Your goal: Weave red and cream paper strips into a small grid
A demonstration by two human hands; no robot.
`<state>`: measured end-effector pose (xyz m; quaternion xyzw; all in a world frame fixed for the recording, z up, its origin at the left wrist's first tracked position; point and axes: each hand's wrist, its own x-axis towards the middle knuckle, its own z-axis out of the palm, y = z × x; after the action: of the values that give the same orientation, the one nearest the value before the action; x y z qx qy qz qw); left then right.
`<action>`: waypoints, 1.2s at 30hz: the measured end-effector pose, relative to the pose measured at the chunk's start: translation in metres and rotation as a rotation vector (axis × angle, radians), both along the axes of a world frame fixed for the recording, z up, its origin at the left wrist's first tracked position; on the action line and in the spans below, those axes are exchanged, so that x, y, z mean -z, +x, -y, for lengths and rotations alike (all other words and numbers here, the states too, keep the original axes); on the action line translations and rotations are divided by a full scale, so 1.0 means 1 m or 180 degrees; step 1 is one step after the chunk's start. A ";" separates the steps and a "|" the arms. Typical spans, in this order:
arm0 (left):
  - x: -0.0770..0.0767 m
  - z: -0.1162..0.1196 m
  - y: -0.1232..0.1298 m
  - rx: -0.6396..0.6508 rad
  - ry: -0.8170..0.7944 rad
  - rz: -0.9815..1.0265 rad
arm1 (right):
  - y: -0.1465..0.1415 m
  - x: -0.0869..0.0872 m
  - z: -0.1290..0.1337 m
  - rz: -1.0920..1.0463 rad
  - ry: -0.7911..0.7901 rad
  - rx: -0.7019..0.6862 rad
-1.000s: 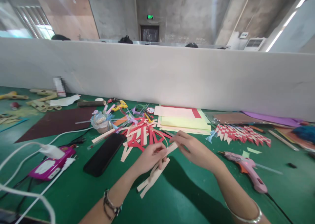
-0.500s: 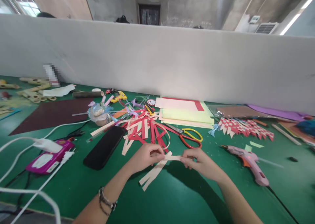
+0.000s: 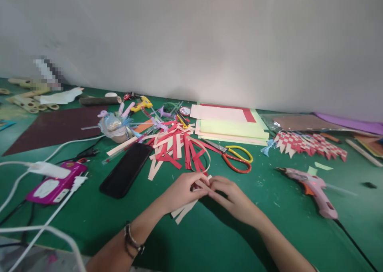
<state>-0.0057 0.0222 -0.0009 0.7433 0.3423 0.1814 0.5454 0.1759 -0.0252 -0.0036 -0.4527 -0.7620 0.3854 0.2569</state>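
A pale paper strip (image 3: pixel 202 185) is pinched between the fingertips of my left hand (image 3: pixel 184 191) and my right hand (image 3: pixel 229 193), which meet just above the green table. Both hands are closed, and part of the strip is hidden behind the fingers. Under my left hand, more pale strips (image 3: pixel 184 212) lie crossed on the tabletop. Just beyond my hands spreads a heap of red and cream paper strips (image 3: pixel 176 146). Scissors (image 3: pixel 237 159) with one yellow and one red handle rest open to the right of that heap.
A pink glue gun (image 3: pixel 317 190) lies at the right, its cord running toward me. Left of my hands are a black phone (image 3: pixel 126 170) and a magenta power strip (image 3: pixel 61 182) with white cables. Paper sheets (image 3: pixel 230 126) and a red-and-white woven paper piece (image 3: pixel 309 144) lie farther back.
My hands have drawn together, and the strip stretched flat between them is now bent or folded at the fingertips. The head view has tilted downward.
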 end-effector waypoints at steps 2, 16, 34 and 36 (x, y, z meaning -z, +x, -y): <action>0.001 -0.001 -0.001 -0.0101 -0.0401 0.0100 | 0.003 0.003 -0.001 -0.0260 -0.0152 -0.0041; 0.007 -0.007 0.002 -0.0565 -0.1671 0.0715 | 0.015 0.011 -0.004 0.0117 -0.0047 -0.0483; 0.003 -0.008 -0.003 -0.0560 -0.1748 0.0447 | 0.016 0.016 -0.004 0.0537 0.0156 0.0119; 0.003 -0.008 -0.002 -0.0545 -0.1715 0.0440 | 0.017 0.015 -0.004 0.0551 0.0184 0.0120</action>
<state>-0.0077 0.0302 -0.0034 0.5259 0.4016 0.1795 0.7279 0.1927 -0.0214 -0.0182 -0.4910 -0.7834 0.3178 0.2102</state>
